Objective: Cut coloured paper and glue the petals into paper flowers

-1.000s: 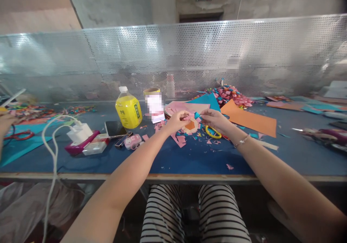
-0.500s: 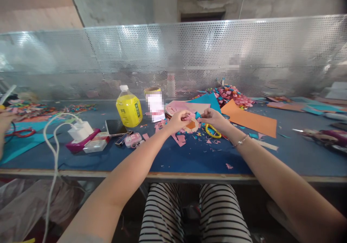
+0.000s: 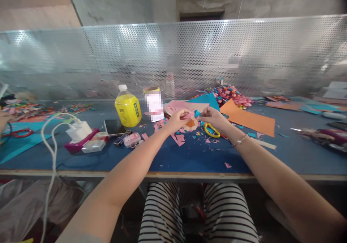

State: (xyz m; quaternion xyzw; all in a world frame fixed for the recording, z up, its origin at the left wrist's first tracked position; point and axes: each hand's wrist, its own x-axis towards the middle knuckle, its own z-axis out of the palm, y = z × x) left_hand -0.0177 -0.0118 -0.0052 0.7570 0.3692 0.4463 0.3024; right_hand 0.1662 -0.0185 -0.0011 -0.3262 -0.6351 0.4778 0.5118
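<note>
Pinched in my left hand (image 3: 178, 119) is a small piece of pink paper (image 3: 189, 115), its fingers closed. My right hand (image 3: 213, 116) has its fingertips together on a small piece of blue paper (image 3: 197, 113), which touches the pink one. Both hands are raised over the middle of the blue table. Under them lies a roll of tape (image 3: 193, 126) with an orange centre, partly covered. Yellow-handled scissors (image 3: 212, 130) rest just below my right hand, their blades hidden. Pink paper scraps (image 3: 179, 139) are scattered beneath my left wrist.
A yellow drink bottle (image 3: 128, 107) stands left of my hands. Nearer are a phone (image 3: 115, 127) and a power strip (image 3: 76, 146) with white chargers. Orange paper (image 3: 251, 119) lies right, before a heap of paper pieces (image 3: 233, 95). At far left, another person's hand (image 3: 3, 121) is near red scissors (image 3: 21, 132).
My hands keep nearly the same place and grip on the papers. The view has shifted slightly, and my right knee has moved a little to the right.
</note>
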